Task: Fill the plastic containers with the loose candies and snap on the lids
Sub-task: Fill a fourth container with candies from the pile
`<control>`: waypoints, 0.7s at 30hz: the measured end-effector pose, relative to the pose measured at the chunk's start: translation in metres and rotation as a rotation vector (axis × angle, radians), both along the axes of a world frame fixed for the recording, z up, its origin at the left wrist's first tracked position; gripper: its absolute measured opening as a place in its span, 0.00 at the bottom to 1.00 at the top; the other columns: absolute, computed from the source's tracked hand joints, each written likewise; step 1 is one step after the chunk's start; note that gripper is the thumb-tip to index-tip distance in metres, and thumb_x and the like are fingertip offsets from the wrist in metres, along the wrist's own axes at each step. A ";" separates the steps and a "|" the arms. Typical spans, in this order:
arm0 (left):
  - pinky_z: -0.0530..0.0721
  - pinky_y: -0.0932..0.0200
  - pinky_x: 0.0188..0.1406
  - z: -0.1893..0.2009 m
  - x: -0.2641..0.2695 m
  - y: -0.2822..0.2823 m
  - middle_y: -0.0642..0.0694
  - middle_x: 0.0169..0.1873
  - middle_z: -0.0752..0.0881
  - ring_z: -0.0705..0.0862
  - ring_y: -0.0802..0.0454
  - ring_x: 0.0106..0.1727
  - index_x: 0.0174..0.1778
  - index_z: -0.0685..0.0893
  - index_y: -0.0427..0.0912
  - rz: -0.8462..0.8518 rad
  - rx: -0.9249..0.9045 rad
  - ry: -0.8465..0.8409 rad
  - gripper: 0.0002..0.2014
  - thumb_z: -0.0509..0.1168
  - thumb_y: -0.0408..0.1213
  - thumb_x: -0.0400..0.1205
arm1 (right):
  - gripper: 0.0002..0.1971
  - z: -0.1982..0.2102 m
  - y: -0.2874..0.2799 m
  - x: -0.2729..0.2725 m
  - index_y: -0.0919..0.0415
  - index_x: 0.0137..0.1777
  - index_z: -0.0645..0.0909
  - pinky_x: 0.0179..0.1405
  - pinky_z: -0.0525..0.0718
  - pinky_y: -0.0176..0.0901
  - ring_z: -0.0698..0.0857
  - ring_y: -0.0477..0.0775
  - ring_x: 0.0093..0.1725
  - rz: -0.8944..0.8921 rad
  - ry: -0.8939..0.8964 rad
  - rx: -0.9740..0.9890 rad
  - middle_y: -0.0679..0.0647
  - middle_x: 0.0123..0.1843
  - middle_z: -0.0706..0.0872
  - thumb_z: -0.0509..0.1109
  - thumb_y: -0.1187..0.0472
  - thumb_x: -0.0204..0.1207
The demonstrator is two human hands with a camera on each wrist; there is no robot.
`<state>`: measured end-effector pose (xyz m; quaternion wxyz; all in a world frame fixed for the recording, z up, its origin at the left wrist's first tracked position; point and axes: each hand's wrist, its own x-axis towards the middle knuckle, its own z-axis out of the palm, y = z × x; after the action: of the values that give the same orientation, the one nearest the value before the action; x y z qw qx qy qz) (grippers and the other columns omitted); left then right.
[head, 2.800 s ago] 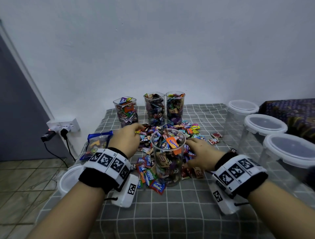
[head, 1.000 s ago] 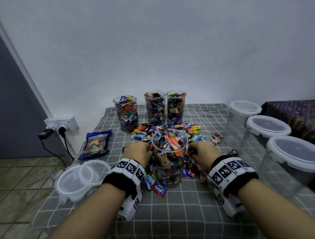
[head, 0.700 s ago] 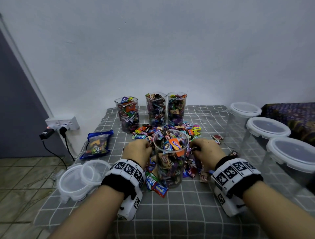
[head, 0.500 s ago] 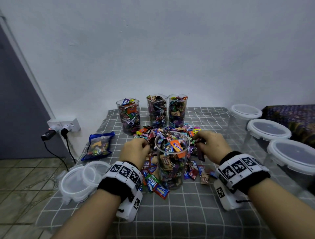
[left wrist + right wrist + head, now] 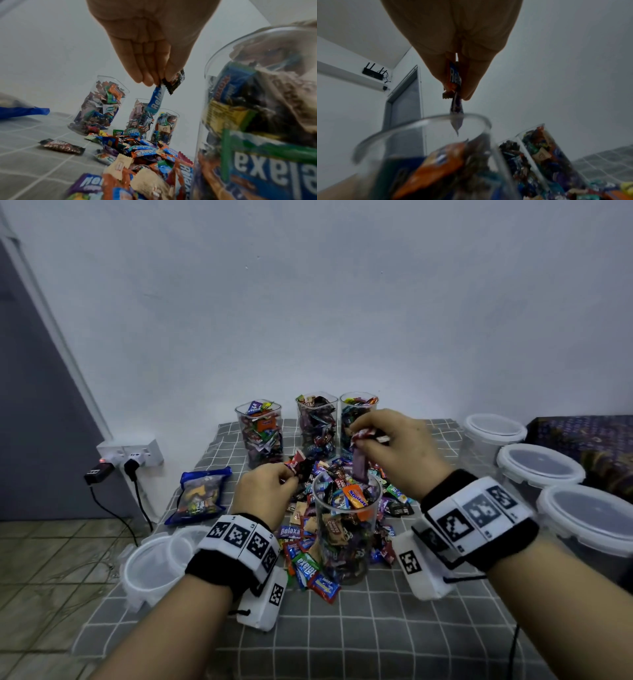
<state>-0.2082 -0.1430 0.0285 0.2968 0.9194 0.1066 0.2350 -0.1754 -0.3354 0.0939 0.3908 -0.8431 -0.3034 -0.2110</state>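
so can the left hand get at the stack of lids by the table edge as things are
Probably, but not freely: the left hand is pinching candies. The lids lie bare just left of its wrist, nothing between.

Home room, likely: tiled floor [image 5: 41, 559], plain white wall [image 5: 308, 302], grey door [image 5: 404, 102], wall socket [image 5: 132, 451], router [image 5: 372, 73], checked cloth [image 5: 342, 638] over low table.

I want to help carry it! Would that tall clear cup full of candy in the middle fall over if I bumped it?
Probably, yes. The front container is tall and narrow, so a knock near its rim might tip it. It is packed almost to the top, so it likely feels heavy. It has no lid yet, so candies could spill out.
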 end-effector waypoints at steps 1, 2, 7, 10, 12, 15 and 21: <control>0.82 0.54 0.43 0.000 0.000 0.000 0.46 0.35 0.86 0.85 0.46 0.41 0.39 0.88 0.45 -0.002 -0.003 0.000 0.06 0.67 0.39 0.79 | 0.09 -0.003 0.003 -0.002 0.60 0.52 0.86 0.44 0.69 0.19 0.78 0.44 0.50 0.018 0.012 -0.009 0.48 0.47 0.84 0.71 0.69 0.74; 0.82 0.54 0.43 0.000 -0.001 0.001 0.46 0.35 0.87 0.85 0.46 0.40 0.39 0.88 0.45 -0.003 -0.002 0.003 0.07 0.67 0.39 0.79 | 0.09 -0.007 0.006 -0.004 0.61 0.53 0.86 0.44 0.69 0.20 0.78 0.43 0.50 0.033 0.024 -0.023 0.50 0.49 0.85 0.71 0.68 0.74; 0.81 0.56 0.41 -0.001 -0.002 0.002 0.48 0.31 0.85 0.85 0.48 0.40 0.39 0.88 0.45 -0.003 0.029 0.049 0.07 0.66 0.40 0.80 | 0.10 -0.014 0.007 -0.006 0.60 0.55 0.85 0.52 0.70 0.27 0.79 0.44 0.53 0.044 0.092 -0.056 0.52 0.54 0.86 0.71 0.66 0.75; 0.79 0.58 0.41 -0.003 -0.001 0.004 0.50 0.30 0.82 0.84 0.49 0.41 0.38 0.87 0.46 -0.004 0.029 0.084 0.07 0.66 0.41 0.80 | 0.11 -0.015 0.005 -0.007 0.59 0.58 0.85 0.54 0.72 0.31 0.78 0.43 0.53 0.026 0.118 -0.125 0.50 0.55 0.86 0.71 0.63 0.76; 0.78 0.59 0.41 -0.003 -0.001 0.004 0.50 0.30 0.82 0.84 0.49 0.41 0.36 0.85 0.48 -0.009 0.027 0.092 0.07 0.67 0.42 0.80 | 0.12 -0.017 0.004 -0.008 0.58 0.60 0.84 0.52 0.69 0.28 0.78 0.45 0.55 0.019 0.124 -0.193 0.50 0.57 0.85 0.70 0.62 0.77; 0.76 0.60 0.41 -0.001 -0.002 0.002 0.52 0.28 0.81 0.83 0.51 0.40 0.34 0.83 0.50 -0.017 0.020 0.095 0.08 0.67 0.42 0.80 | 0.13 -0.021 0.002 -0.011 0.58 0.60 0.84 0.56 0.72 0.33 0.81 0.49 0.58 0.027 0.115 -0.262 0.51 0.58 0.86 0.70 0.60 0.77; 0.76 0.59 0.40 0.008 -0.002 -0.001 0.54 0.29 0.81 0.81 0.52 0.38 0.32 0.82 0.50 -0.038 -0.010 0.045 0.09 0.68 0.41 0.79 | 0.13 -0.022 -0.006 -0.020 0.53 0.59 0.85 0.60 0.77 0.43 0.82 0.46 0.57 0.007 0.115 -0.247 0.46 0.55 0.87 0.69 0.53 0.77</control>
<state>-0.2107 -0.1437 0.0362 0.3035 0.9247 0.0970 0.2082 -0.1956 -0.3413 0.0722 0.3015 -0.8944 -0.3070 -0.1221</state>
